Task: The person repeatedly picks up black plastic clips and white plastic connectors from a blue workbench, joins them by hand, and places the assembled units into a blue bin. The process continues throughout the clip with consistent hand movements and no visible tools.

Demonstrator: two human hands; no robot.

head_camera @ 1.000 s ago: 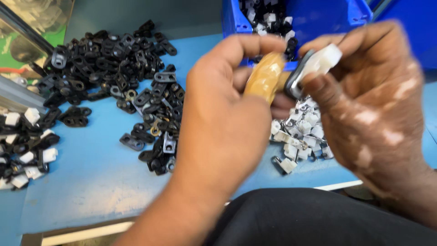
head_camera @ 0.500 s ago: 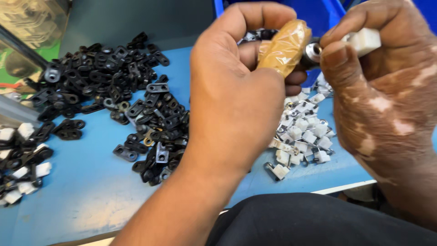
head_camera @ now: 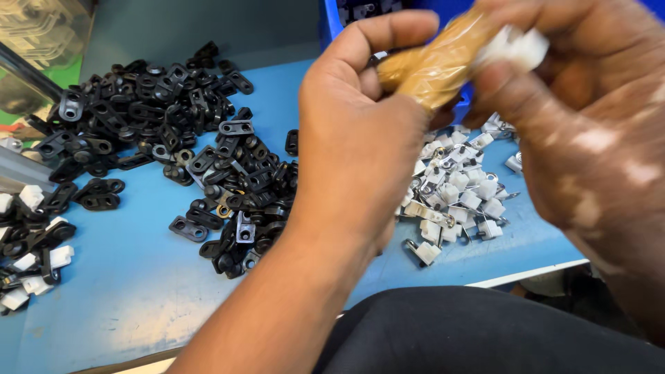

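The left hand (head_camera: 360, 138) is seen from its back, in the middle of the view, with the fingers curled. It closes around a tan tool handle (head_camera: 433, 66), which looks wrapped in tape. The right hand (head_camera: 589, 138) is at about 2 o'clock, blurred, and its thumb and fingers pinch a small white clip (head_camera: 519, 47) against the far end of the handle. The two hands touch each other there, well above the table.

Under them is a blue table (head_camera: 138, 291). A large heap of black metal brackets (head_camera: 159, 145) lies from 9 to 11 o'clock and reaches toward the centre. A smaller heap of white clips with metal parts (head_camera: 457, 194) lies at about 4 o'clock of the left hand, just beside the table edge. At the far left edge there is a mixed group of black and white pieces (head_camera: 31, 242). A blue bin (head_camera: 332, 17) stands at 12 o'clock, behind the hands. A dark trouser leg (head_camera: 485, 332) fills the bottom at 6 o'clock.
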